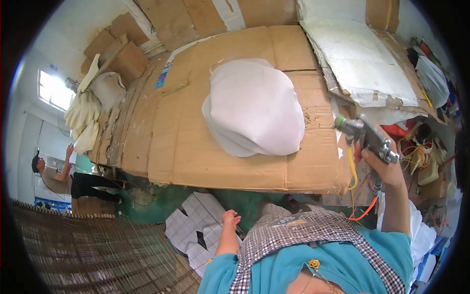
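My right hand (374, 156) is wrapped round a metal spray gun (367, 137), raised off the table's right front corner. The gun has a green-ringed nozzle end pointing left. A yellow hose (352, 169) and an orange hose (364, 210) hang from it. My left hand (231, 218) hangs low by my apron, fingers loosely curled, with nothing visible in them. A pale grey, rounded piece of sheet material (254, 108) lies bulging on the cardboard-covered table (181, 142). Below the table's front edge, near my left hand, is a light sheet with grid lines and dark cutouts (198, 225).
White sheets (367, 59) are stacked at the back right. Cream gloves (83, 115) and cardboard boxes (125, 61) sit at the left. A wire rack (98, 250) fills the lower left. Another person (63, 176) stands beyond it. Tangled cords (418, 154) lie at right.
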Motion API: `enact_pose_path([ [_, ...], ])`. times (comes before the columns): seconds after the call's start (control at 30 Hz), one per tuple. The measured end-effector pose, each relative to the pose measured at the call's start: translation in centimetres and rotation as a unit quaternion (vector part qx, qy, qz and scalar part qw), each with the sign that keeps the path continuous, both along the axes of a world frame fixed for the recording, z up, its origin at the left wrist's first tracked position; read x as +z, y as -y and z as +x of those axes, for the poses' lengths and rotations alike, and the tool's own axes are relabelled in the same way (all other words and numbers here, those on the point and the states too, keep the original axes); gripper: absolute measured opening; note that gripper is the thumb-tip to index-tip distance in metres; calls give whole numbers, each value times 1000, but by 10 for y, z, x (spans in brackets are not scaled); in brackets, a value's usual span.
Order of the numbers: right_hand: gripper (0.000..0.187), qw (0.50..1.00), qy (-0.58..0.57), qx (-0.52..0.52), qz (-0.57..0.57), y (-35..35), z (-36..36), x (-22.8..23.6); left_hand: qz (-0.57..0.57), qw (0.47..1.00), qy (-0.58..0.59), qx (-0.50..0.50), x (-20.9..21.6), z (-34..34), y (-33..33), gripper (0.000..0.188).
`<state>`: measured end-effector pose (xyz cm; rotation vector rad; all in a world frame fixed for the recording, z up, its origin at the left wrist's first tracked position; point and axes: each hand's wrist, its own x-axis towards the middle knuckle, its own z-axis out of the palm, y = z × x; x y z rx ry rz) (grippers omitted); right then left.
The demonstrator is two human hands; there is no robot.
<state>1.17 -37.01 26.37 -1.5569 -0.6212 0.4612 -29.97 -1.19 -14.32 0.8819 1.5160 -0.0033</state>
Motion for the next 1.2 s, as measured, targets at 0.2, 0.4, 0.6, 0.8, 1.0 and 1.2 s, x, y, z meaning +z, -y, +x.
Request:
enact_pose_path([
  [0.2, 59, 999, -14, -24, -40, 25, 6, 9, 34, 999, -8, 19, 12, 4, -10, 22],
  [0.4, 59, 998, 4, -65, -14, 30, 7, -3, 48, 998, 39, 12, 29, 35, -19, 24],
  [0.6, 58, 990, 8, -136, -28, 48, -1, 0, 103, 990, 77, -48, 41, 69, -22, 22],
  [0.8, 56, 995, 10, -42, -92, 70, -14, 11, 121, 989, 73, -52, 61, 90, -26, 15],
  [1.0, 56, 999, -20, 5, -33, 46, -15, -4, 174, 969, -31, -173, 96, 117, -20, 14],
  [1.2, 60, 988, -35, -145, -35, 51, -12, -4, 267, 929, 205, -152, 114, 186, -9, 10],
])
